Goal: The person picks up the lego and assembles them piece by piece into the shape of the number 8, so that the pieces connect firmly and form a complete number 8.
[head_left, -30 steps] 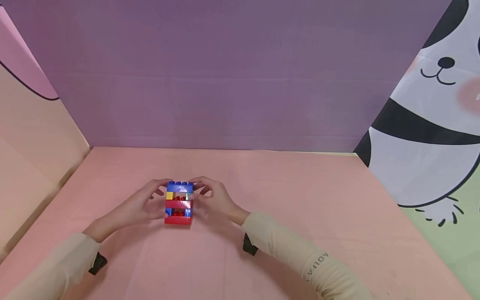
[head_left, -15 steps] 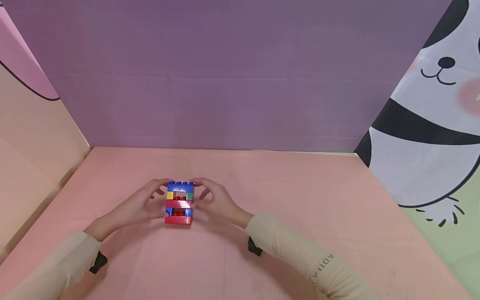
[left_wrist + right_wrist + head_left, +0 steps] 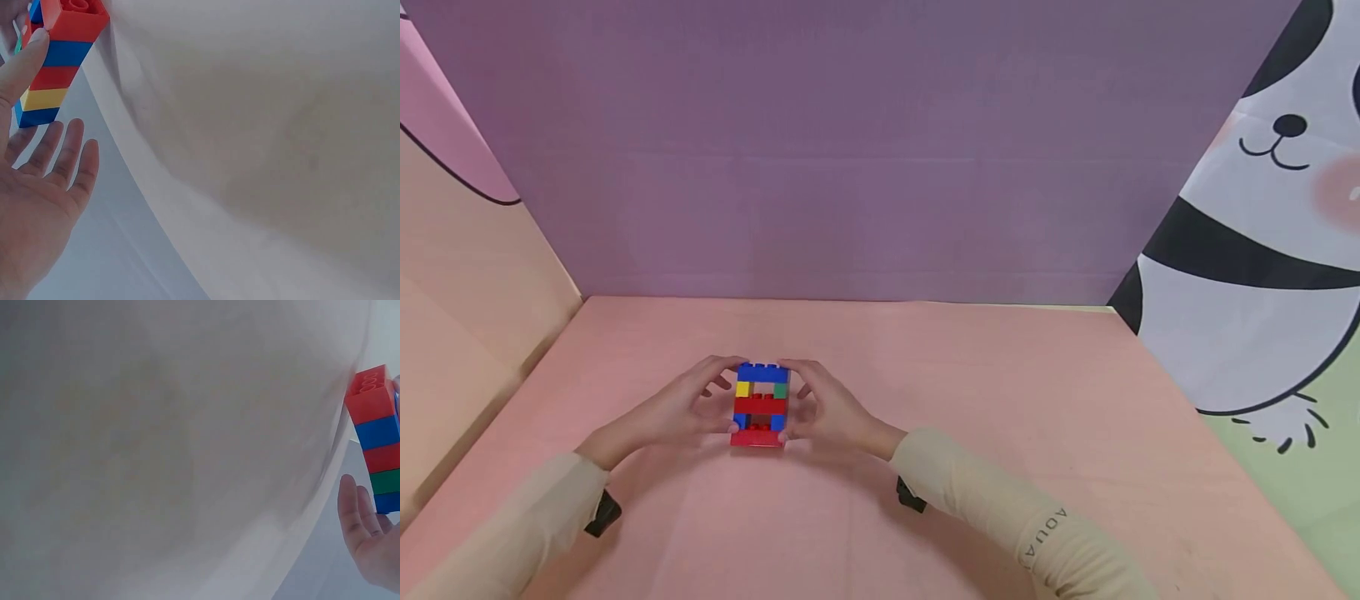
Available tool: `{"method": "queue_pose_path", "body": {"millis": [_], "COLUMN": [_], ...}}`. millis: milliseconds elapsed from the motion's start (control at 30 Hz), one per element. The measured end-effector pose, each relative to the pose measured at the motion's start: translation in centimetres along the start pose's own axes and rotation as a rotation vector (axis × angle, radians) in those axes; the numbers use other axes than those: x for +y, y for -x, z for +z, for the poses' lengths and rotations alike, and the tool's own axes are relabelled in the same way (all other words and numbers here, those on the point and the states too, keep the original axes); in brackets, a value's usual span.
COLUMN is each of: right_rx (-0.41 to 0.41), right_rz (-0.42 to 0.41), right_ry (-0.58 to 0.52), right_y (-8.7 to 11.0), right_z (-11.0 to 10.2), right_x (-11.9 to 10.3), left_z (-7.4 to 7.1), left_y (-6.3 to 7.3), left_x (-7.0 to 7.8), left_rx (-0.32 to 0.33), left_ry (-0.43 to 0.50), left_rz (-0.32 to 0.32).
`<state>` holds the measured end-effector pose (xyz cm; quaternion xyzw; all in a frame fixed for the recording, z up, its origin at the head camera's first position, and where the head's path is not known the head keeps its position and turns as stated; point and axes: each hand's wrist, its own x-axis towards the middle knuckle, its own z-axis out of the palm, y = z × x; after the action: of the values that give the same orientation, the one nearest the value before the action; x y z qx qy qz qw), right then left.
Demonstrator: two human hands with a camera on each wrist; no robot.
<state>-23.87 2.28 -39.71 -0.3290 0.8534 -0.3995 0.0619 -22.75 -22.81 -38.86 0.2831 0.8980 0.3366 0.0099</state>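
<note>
A tower of toy building bricks (image 3: pixel 760 406) is held upright between my two hands in the head view. Its top is a long blue brick, over a yellow and a green one, a red one, two blue ones and a red base. My left hand (image 3: pixel 681 408) grips its left side, index finger at the top edge, thumb near the base. My right hand (image 3: pixel 835 408) grips the other side likewise. In the left wrist view the hollow underside of the red base brick (image 3: pixel 75 22) shows, so the tower is off the table. The right wrist view shows the tower (image 3: pixel 378 444) too.
Under the hands lies a table with a pink cover (image 3: pixel 865 517). A purple backdrop (image 3: pixel 880 150) rises behind it. On the right hangs a cloth with a panda print (image 3: pixel 1262 250); a peach-coloured panel (image 3: pixel 467 333) stands on the left.
My right thumb has slid down from beside the green brick to the base. The glare on the bricks' front faces has faded. My left hand keeps its grip.
</note>
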Motion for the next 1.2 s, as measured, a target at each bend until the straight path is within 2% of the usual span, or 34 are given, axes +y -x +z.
{"method": "queue_pose_path", "body": {"millis": [467,667,867,1200], "right_rx": [-0.049,-0.072,-0.107,-0.129], "right_rz": [0.11,0.117,0.119,0.14], "right_ry": [0.006,0.039,0.02,0.0], "right_y": [-0.2,-0.4,-0.8,-1.6], "right_z": [0.6,0.4,0.0,-0.2], "right_x": [0.0,-0.1,0.3,0.7], "left_z": [-0.2,-0.2,-0.3,0.1], "left_y": [-0.7,-1.1,-1.3,-0.9], "left_x": [-0.8,-1.3,-1.4,-1.8], "left_rx": [-0.05,-0.084,-0.107,-0.12], "left_ry": [0.042,0.079,0.118,0.125], "left_rz": [-0.005,-0.036,-0.07,-0.098]}}
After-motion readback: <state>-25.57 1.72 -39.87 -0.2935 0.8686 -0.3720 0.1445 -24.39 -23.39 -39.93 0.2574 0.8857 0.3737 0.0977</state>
